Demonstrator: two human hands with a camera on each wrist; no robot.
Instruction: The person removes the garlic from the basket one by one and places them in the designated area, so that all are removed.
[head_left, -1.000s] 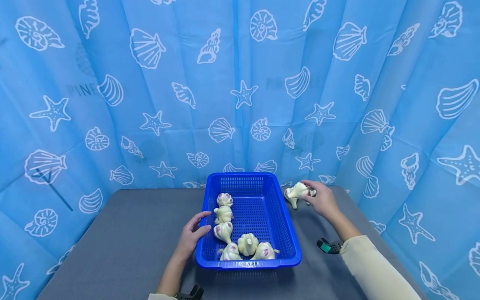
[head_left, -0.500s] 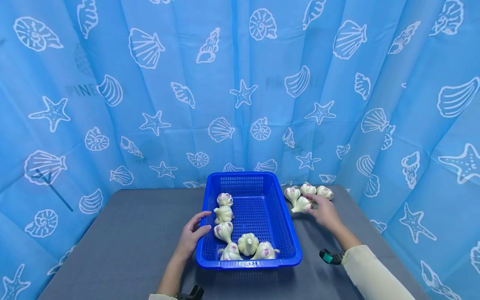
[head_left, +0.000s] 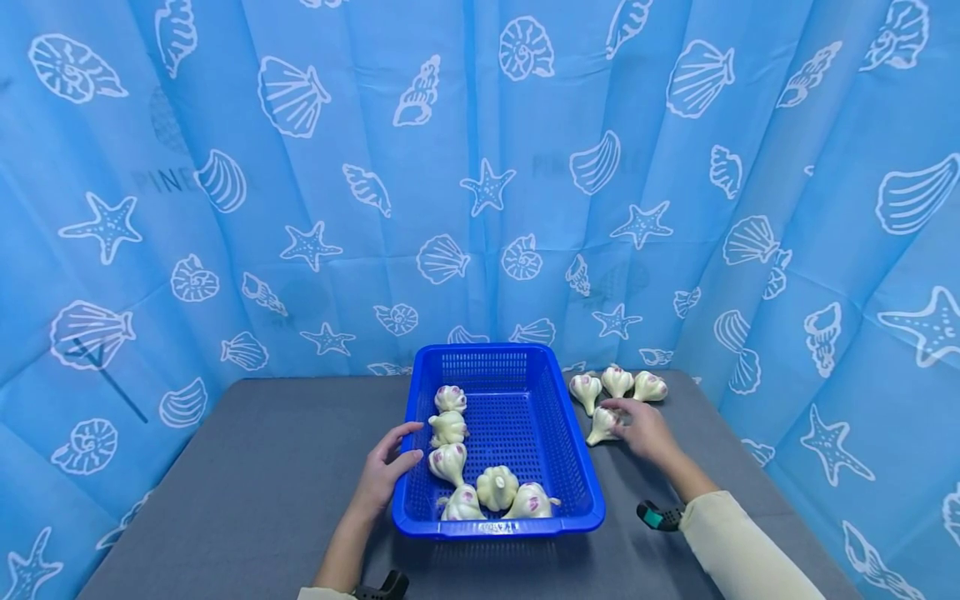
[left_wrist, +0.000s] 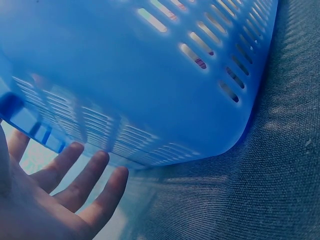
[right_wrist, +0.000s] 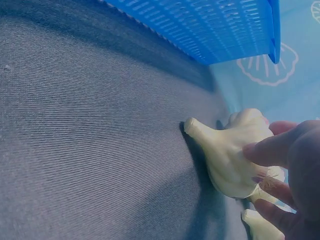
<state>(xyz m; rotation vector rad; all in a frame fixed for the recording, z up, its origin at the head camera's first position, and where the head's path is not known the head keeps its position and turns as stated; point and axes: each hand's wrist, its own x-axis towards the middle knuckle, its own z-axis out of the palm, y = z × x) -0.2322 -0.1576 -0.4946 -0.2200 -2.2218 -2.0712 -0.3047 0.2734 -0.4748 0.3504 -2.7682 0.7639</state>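
A blue plastic basket [head_left: 536,417] stands on the grey table, with several white garlic bulbs [head_left: 447,462] along its left side and front end. My left hand [head_left: 382,471] is at the basket's left rim, fingers loosely spread; the left wrist view shows its fingertips [left_wrist: 117,175] beside the slotted wall. To the right of the basket, my right hand [head_left: 641,429] holds another garlic bulb [head_left: 602,426] between thumb and fingers. In the right wrist view this garlic bulb [right_wrist: 225,150] lies low over the cloth, its stem pointing away from the palm.
Three more garlic bulbs [head_left: 617,382] lie at the table's back right, just behind my right hand. A blue curtain [head_left: 480,208] with white shell prints hangs behind the table [head_left: 285,467]. Black bands are on both wrists.
My right hand has lowered its garlic bulb from above the back-right bulbs to the table, then drawn it slightly toward me, uncovering the three behind. The left hand and basket have stayed put.
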